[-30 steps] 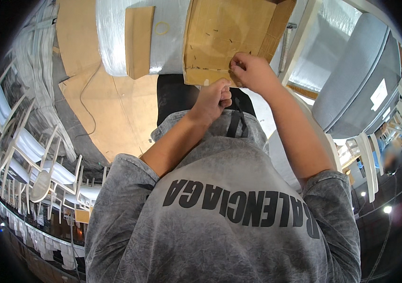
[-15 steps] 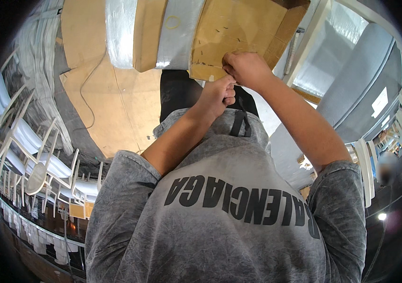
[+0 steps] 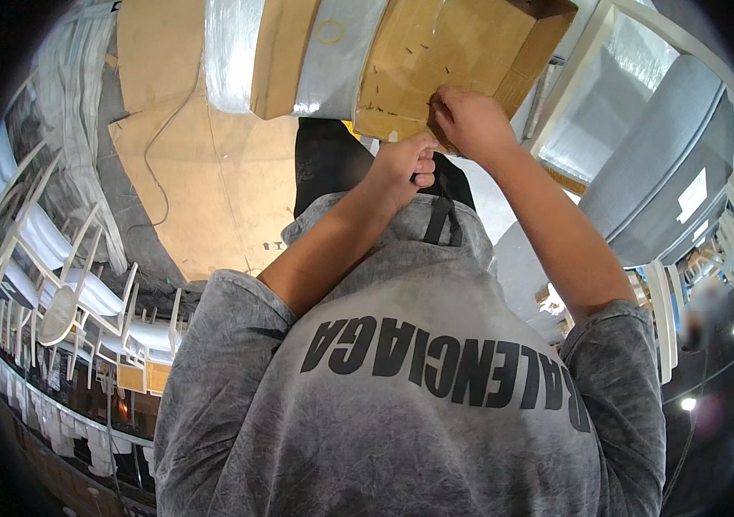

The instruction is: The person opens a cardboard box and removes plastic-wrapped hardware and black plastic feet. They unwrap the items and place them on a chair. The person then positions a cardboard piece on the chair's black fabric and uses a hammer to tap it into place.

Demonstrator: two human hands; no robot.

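At far left, white chairs [image 3: 74,284] stand crowded together, some with pale seats, presumably grouped to leave working room. A cable [image 3: 166,159] curves over the cardboard [image 3: 229,185] on the floor, which is probably laid there as a protective cover. Next comes a shiny wrapped panel [image 3: 233,56], its film likely guarding the finish; a cardboard strip [image 3: 281,60] and, farther right, a thin yellow ring [image 3: 330,32] lie over wrapped surface.

The left hand [image 3: 406,165] is clenched above the dark trousers [image 3: 320,164], by the near edge of the box [image 3: 397,77]; whether something is inside the fist I cannot tell. The box lies open just ahead of the lap, well placed for bent arms. Small dark pieces [image 3: 424,48] are strewn over its bottom, and its raised sides should stop them rolling away.

The right hand [image 3: 475,125] is beside the left, over the box's near part, with bent fingers pointing inward, as suits picking at small things. Its fingertips are too hidden to tell what, if anything, they grasp.

Farther right, a white frame [image 3: 544,125] borders more film, beside a grey cushion [image 3: 656,142].
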